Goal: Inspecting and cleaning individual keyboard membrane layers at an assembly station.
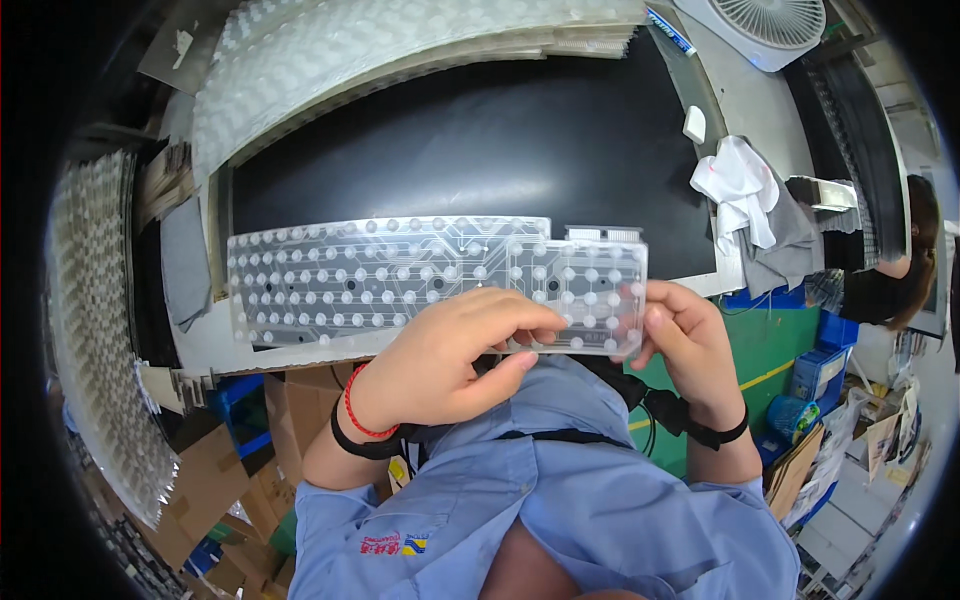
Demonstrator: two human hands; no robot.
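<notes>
Holding clear membrane sheet [400,280], white rag [740,185] perhaps crumpled

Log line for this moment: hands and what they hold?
left hand: gripping membrane sheet near edge | right hand: gripping sheet's right end | sheet: over black mat | white cloth: right

Brown cardboard boxes [300,400] are stacked under the bench [450,150], lower left; blue crates [820,370] are seen lower right.
</notes>
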